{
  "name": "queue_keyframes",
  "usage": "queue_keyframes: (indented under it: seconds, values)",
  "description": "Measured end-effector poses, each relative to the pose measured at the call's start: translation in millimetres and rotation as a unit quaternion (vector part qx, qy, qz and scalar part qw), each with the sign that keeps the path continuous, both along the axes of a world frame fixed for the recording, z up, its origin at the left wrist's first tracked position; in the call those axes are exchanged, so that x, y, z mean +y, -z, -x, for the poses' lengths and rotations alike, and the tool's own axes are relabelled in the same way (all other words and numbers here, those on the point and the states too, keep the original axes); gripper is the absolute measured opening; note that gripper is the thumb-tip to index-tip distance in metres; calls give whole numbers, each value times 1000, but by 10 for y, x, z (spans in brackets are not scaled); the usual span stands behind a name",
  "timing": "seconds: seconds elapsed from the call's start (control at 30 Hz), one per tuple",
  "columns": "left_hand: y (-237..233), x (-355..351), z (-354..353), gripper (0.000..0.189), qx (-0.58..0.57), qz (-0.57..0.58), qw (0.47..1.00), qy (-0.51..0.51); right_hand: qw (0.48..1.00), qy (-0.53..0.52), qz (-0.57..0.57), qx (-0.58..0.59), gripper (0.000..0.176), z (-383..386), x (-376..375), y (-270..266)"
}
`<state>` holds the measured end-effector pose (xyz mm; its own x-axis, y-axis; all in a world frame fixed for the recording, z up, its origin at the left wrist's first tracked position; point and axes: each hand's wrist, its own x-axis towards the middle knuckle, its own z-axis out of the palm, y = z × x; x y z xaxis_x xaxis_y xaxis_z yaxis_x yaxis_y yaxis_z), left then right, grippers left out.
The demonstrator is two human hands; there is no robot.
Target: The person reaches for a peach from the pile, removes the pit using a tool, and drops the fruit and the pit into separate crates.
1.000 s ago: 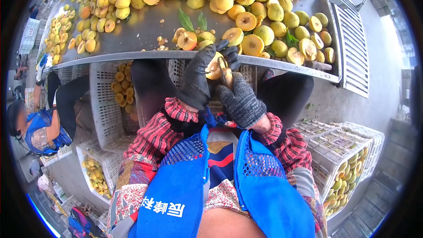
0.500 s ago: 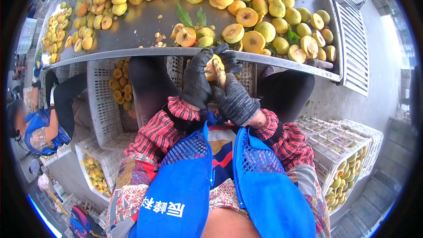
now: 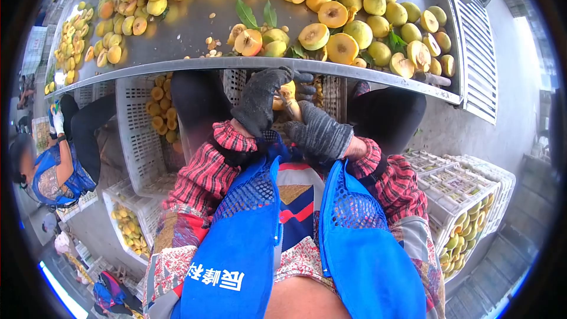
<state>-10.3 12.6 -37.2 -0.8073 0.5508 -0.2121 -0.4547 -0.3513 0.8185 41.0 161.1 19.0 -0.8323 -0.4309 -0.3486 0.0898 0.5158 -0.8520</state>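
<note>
My left hand [image 3: 260, 101], in a black glove, is closed around a yellow peach piece [image 3: 286, 91] just below the table's front edge. My right hand [image 3: 319, 134], in a grey knit glove, grips a small tool with a light wooden-looking handle [image 3: 293, 110]. The tool's upper end meets the fruit; its tip is hidden, so its exact kind does not show. Above my hands, cut peach halves [image 3: 342, 48] and whole-looking peaches lie on the metal table [image 3: 195, 29], with green leaves [image 3: 246, 13] and loose pits [image 3: 211, 46] among them.
A white crate [image 3: 139, 136] and peaches [image 3: 160, 109] are below the table at left. More filled crates stand at lower left [image 3: 127, 224] and right [image 3: 455, 195]. A wooden-looking handle [image 3: 433, 78] lies by the table's right corner. Another person [image 3: 59, 165] sits at left.
My hands have drawn slightly down from the table edge with the peach and tool. Less of the peach shows now. The other person's gloved hands have come up into view.
</note>
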Motion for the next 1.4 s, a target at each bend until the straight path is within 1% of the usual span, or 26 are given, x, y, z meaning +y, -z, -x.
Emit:
queue_keyframes:
  seconds: [0.07, 0.1, 0.17, 0.2, 0.27, 0.4, 0.43, 0.47, 0.5, 0.57, 0.6, 0.67, 0.7, 0.77, 0.83, 0.87, 0.9, 0.97, 1.0, 1.03, 1.07, 1.1, 1.13, 1.23, 1.3, 1.4]
  values:
    - [149, -60, 21, 45, 192, 128, 973, 23, 990, -62, 124, 34, 25, -22, 55, 157]
    - [149, -63, 14, 45, 191, 129, 973, 23, 990, -62, 125, 33, 25, -3, 93, 245]
    - [142, -48, -11, 44, 125, 103, 987, -11, 922, -216, 105, 303, 25, 57, 157, 380]
    - [138, -31, -27, 44, 91, 90, 991, -27, 922, -216, 105, 303, 25, 57, 153, 357]
    - [131, 7, -63, 43, 24, 63, 996, -60, 970, -152, 188, 35, 26, 50, 140, 282]
    - [-68, 48, -55, 41, 40, 28, 999, 4, 959, -66, 261, -93, 18, 43, 93, 321]
    - [26, 16, -32, 41, -13, -8, 999, 35, 947, -119, 211, 212, 19, 98, 72, 422]
    - [95, -9, -17, 42, -65, -44, 995, 65, 841, -162, 140, 496, 21, 131, 61, 481]
    - [74, 4, -29, 42, -65, -43, 995, 65, 841, -162, 141, 497, 21, 129, 60, 467]
    - [16, 54, -65, 44, -105, -12, 994, 13, 942, -108, 273, 165, 21, 96, 82, 396]
    - [34, 60, -64, 44, -106, -12, 994, 14, 943, -74, 325, -14, 22, 59, 98, 357]
    - [85, 76, -48, 47, -214, -186, 959, -21, 845, 0, 394, -363, 22, -5, 131, 307]
    - [61, 104, -51, 47, -214, -186, 959, -21, 844, 0, 394, -363, 22, -30, 134, 317]
    - [-23, 182, -23, 50, -195, -183, 963, -26, 760, 75, 466, -447, 27, -42, 142, 331]
    - [43, 110, 32, 51, -181, -172, 968, -29, 800, 76, 447, -392, 30, -43, 187, 271]
    - [48, 2, 15, 46, 42, 60, 994, -77, 812, 48, 461, -354, 29, -57, 261, 271]
    - [32, -125, -18, 42, 259, 286, 915, -119, 822, 21, 473, -316, 29, -66, 317, 270]
    - [-166, -533, -40, 27, 432, 440, 757, -215, 840, 45, 421, -340, 32, -63, 353, 397]
    - [-290, -715, 22, 24, 495, 488, 671, -259, 972, -62, 219, -51, 31, -112, 353, 803]
    - [-377, -924, 96, 21, 550, 528, 572, -302, 956, -159, -17, 246, 31, -120, 364, 1019]
    - [-373, -1287, 161, 21, 494, 554, 604, -288, 999, -23, 7, 27, 30, -150, 282, 928]
    - [-368, -1607, 210, 22, 435, 579, 633, -272, 999, -21, -26, -20, 31, -156, 262, 781]
    - [-444, -1759, 264, 22, 438, 580, 630, -274, 999, -18, -26, -44, 32, -139, 221, 769]
    - [-801, -1791, 468, 30, 386, 735, 553, -70, 999, -42, -18, -29, 35, -75, 196, 668]
    - [-905, -1367, 742, 36, 256, 549, 772, -192, 998, -66, -14, 13, 35, -42, 180, 674]
    - [-955, -580, 1195, 41, 463, 513, 720, -68, 999, -38, 1, -19, 34, -86, 173, 889]
